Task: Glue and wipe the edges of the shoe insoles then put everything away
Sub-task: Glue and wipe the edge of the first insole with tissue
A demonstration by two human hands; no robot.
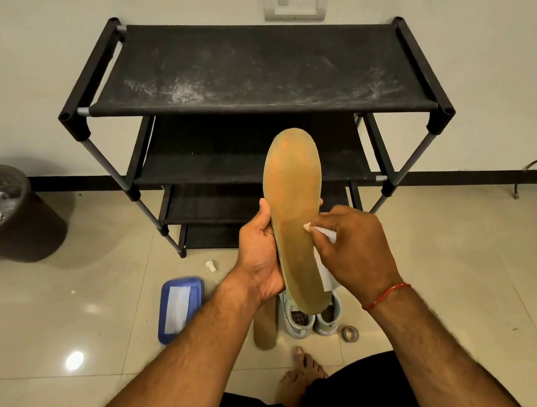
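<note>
A tan shoe insole [294, 201] stands upright in front of me, toe end up. My left hand [261, 252] grips its left edge near the middle. My right hand [351, 248] pinches a white glue tube [322, 234] whose tip touches the insole's right edge. A second tan insole [264, 330] lies on the floor below, partly hidden by my left forearm. Beside it stand two pale blue shoes [313, 318], partly covered by the held insole. A small white cap [210, 266] lies on the tiles.
A black fabric shoe rack [250, 73] stands against the wall ahead. A dark waste bin [8, 217] is at the left. A blue wipes pack [179, 308] lies on the floor left of my arm, a tape roll [350, 333] right of the shoes. My bare foot [301, 374] is below.
</note>
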